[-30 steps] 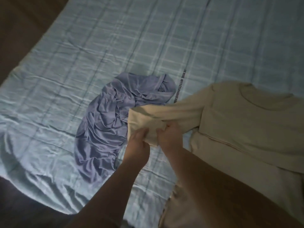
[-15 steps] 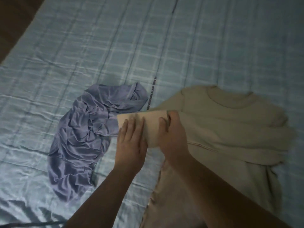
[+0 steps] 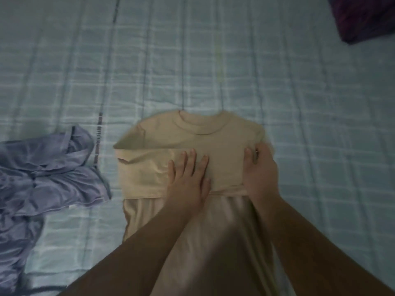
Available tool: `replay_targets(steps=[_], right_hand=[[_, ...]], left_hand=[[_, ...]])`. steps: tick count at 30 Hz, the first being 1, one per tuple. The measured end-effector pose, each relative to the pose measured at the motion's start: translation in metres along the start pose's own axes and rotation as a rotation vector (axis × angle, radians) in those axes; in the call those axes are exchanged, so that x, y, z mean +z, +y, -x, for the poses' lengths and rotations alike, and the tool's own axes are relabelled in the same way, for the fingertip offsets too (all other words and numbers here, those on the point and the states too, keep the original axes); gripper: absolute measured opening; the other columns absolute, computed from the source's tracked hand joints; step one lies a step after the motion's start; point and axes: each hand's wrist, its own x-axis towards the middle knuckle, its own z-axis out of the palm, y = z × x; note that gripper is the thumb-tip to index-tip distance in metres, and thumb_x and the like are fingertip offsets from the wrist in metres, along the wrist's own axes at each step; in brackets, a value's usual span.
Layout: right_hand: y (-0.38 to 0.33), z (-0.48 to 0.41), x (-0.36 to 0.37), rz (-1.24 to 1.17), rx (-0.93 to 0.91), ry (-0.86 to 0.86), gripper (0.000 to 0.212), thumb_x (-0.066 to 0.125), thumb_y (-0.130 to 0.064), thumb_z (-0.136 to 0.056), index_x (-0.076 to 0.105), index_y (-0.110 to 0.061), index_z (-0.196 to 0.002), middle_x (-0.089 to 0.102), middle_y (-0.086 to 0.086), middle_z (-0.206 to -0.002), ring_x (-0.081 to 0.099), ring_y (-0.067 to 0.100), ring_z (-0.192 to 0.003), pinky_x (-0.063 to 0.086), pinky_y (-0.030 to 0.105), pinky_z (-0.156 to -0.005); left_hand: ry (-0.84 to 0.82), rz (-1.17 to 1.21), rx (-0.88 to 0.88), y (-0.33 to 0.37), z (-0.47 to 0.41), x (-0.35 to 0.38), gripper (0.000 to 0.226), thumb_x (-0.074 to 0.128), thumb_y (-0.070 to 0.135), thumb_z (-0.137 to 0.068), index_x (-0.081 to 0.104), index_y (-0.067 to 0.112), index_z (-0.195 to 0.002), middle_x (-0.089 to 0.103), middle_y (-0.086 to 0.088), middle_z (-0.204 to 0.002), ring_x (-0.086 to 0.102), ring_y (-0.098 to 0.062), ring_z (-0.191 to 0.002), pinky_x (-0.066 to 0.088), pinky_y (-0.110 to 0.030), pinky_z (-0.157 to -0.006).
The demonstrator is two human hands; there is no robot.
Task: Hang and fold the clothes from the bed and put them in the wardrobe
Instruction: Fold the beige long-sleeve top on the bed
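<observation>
Here, the left hand pressed flat and the right hand gripped the half-folded beige top; the lilac garment lay crumpled, left.

A beige shirt lies collar-up on the blue checked sheet, one sleeve folded across it. The left hand presses flat on the fold, and the right hand grips the shirt's right edge. To the left lies a purple garment, crumpled.

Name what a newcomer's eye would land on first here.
A beige top lies mid-bed on the blue checked sheet, a sleeve folded across its chest; the left hand presses flat on it, the right hand grips its right edge. A crumpled lavender garment lies to its left.
</observation>
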Motion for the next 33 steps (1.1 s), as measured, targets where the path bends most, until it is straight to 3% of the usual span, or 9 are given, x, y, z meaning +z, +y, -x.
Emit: replay_targets(steps=[5, 8, 10, 13, 17, 20, 27, 30, 33], right_hand=[[0.061, -0.012, -0.011, 0.282, -0.052, -0.068, 0.024, 0.043, -0.032, -0.101, 0.053, -0.013, -0.112, 0.064, 0.018, -0.086, 0.061, 0.042, -0.083, 0.045, 0.041, -0.069], [0.076, -0.016, -0.01, 0.346, -0.007, -0.113, 0.022, 0.044, -0.036, -0.1, 0.049, -0.018, -0.109, 0.064, 0.013, -0.089, 0.062, 0.04, -0.087, 0.044, 0.041, -0.07], [0.08, -0.015, -0.014, 0.324, 0.034, -0.074, 0.024, 0.05, -0.035, -0.096, 0.048, -0.019, -0.113, 0.06, 0.009, -0.102, 0.059, 0.036, -0.097, 0.046, 0.042, -0.077], [0.075, 0.0, -0.017, 0.325, -0.242, 0.062, 0.032, 0.053, -0.022, -0.087, 0.054, -0.01, -0.117, 0.055, 0.013, -0.114, 0.052, 0.036, -0.106, 0.043, 0.045, -0.091], [0.086, 0.029, -0.001, 0.422, -0.633, -0.264, 0.05, 0.048, -0.026, -0.094, 0.048, -0.007, -0.14, 0.042, 0.013, -0.15, 0.035, 0.033, -0.14, 0.028, 0.049, -0.115], [0.12, 0.024, 0.006, 0.59, -0.598, -0.374, 0.065, 0.041, -0.038, -0.098, 0.029, -0.006, -0.152, 0.025, 0.014, -0.16, 0.016, 0.031, -0.15, 0.021, 0.052, -0.118], [0.128, 0.026, 0.014, 0.652, -0.575, -0.328, 0.065, 0.035, -0.039, -0.099, 0.025, -0.007, -0.154, 0.023, 0.013, -0.161, 0.014, 0.032, -0.15, 0.018, 0.052, -0.118], [0.126, 0.036, 0.011, 0.628, -0.491, -0.295, 0.064, 0.037, -0.036, -0.095, 0.028, -0.011, -0.153, 0.024, 0.01, -0.161, 0.017, 0.031, -0.15, 0.022, 0.052, -0.117], [0.133, 0.068, -0.005, 0.542, -0.474, -0.273, 0.065, 0.041, -0.026, -0.087, 0.035, -0.008, -0.15, 0.033, 0.017, -0.155, 0.027, 0.035, -0.145, 0.028, 0.052, -0.115]], left_hand=[[-0.091, -0.116, 0.016, 0.015, -0.011, 0.034, 0.061, 0.028, 0.053, -0.096, 0.028, 0.032, -0.153, 0.028, -0.008, -0.16, 0.022, -0.033, -0.148, 0.014, -0.061, -0.117], [-0.081, -0.162, 0.021, 0.014, -0.012, 0.042, 0.061, 0.029, 0.052, -0.096, 0.029, 0.031, -0.153, 0.028, -0.008, -0.16, 0.02, -0.032, -0.149, 0.011, -0.06, -0.117], [-0.062, -0.18, 0.014, 0.014, -0.012, 0.046, 0.061, 0.031, 0.051, -0.096, 0.03, 0.031, -0.153, 0.027, -0.008, -0.16, 0.019, -0.032, -0.149, 0.01, -0.06, -0.118], [-0.042, -0.185, -0.002, 0.017, -0.011, 0.05, 0.061, 0.032, 0.05, -0.096, 0.031, 0.029, -0.153, 0.026, -0.009, -0.161, 0.018, -0.032, -0.15, 0.01, -0.06, -0.118], [-0.043, -0.191, -0.031, 0.019, -0.012, 0.055, 0.061, 0.03, 0.051, -0.096, 0.027, 0.03, -0.154, 0.023, -0.008, -0.162, 0.014, -0.03, -0.151, 0.009, -0.059, -0.118], [-0.055, -0.21, -0.03, 0.019, -0.012, 0.055, 0.062, 0.024, 0.053, -0.097, 0.02, 0.032, -0.155, 0.016, -0.007, -0.164, 0.008, -0.029, -0.152, 0.006, -0.058, -0.119], [-0.119, -0.226, -0.062, 0.023, -0.014, 0.052, 0.063, 0.011, 0.055, -0.098, -0.003, 0.036, -0.156, -0.006, -0.002, -0.166, -0.01, -0.025, -0.151, -0.006, -0.056, -0.119], [-0.133, -0.215, -0.013, 0.021, -0.005, 0.042, 0.061, 0.017, 0.053, -0.1, 0.004, 0.035, -0.156, 0.0, -0.005, -0.166, -0.006, -0.027, -0.152, -0.003, -0.053, -0.12], [-0.056, -0.123, 0.02, 0.008, 0.032, 0.034, 0.059, 0.025, 0.047, -0.099, 0.021, 0.031, -0.155, 0.019, -0.005, -0.163, 0.008, -0.029, -0.151, 0.006, -0.05, -0.121]])
